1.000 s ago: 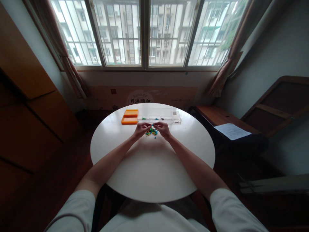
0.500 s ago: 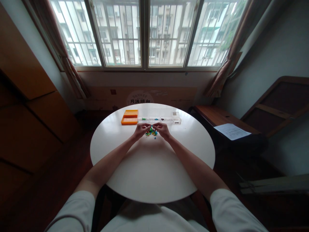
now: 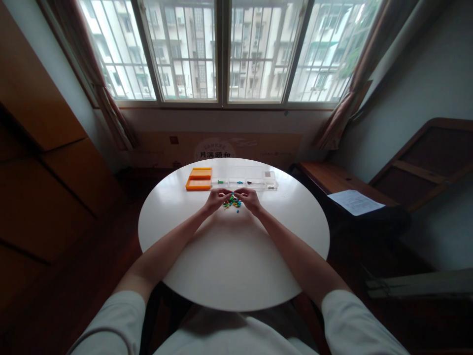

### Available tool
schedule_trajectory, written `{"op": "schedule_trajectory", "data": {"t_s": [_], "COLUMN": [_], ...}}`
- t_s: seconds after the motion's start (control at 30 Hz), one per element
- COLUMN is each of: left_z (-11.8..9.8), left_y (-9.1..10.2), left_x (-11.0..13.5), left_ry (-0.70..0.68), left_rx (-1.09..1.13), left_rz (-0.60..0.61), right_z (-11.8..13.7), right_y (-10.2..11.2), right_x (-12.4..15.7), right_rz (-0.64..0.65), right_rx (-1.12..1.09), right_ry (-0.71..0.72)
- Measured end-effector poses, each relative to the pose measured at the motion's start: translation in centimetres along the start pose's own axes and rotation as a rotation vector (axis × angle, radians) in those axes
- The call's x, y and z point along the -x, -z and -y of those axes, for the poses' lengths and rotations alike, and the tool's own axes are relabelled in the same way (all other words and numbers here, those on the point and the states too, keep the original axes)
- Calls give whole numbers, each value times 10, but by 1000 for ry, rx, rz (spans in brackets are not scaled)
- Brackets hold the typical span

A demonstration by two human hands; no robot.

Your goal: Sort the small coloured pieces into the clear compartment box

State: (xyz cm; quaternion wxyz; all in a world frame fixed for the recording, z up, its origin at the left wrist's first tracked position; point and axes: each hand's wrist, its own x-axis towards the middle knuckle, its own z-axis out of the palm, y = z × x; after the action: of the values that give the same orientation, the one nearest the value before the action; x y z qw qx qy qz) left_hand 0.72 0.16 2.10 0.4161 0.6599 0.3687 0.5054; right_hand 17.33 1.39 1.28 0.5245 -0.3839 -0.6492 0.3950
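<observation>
My left hand (image 3: 217, 198) and my right hand (image 3: 249, 198) meet fingertip to fingertip over the white table. Both are closed in a pinch around a small blue piece (image 3: 233, 193), mostly covered by the fingers; its exact kind is too small to make out. Right below them lies a loose pile of tiny colourful plastic pieces (image 3: 232, 202), green, yellow, blue and red. One blue bit (image 3: 237, 211) sits apart at the pile's near side.
Behind my hands stand an orange open case (image 3: 198, 185) and a clear compartment box (image 3: 258, 184) with a few small pieces inside. They rest on the round white table (image 3: 232, 256). To the right, a paper sheet (image 3: 355, 202) lies on a wooden bench (image 3: 325, 175).
The view has shifted very slightly. Both hands stay together above the pile, with hardly any visible movement.
</observation>
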Motion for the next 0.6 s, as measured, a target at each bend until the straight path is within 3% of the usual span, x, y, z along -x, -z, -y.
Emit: {"op": "schedule_trajectory", "data": {"t_s": [0.6], "left_z": [-1], "left_y": [0], "left_x": [1], "left_ry": [53], "left_rx": [14], "left_rz": [11], "right_z": [-5], "right_y": [1], "right_x": [-2], "right_rz": [4], "right_rx": [-22], "right_ry": [29]}}
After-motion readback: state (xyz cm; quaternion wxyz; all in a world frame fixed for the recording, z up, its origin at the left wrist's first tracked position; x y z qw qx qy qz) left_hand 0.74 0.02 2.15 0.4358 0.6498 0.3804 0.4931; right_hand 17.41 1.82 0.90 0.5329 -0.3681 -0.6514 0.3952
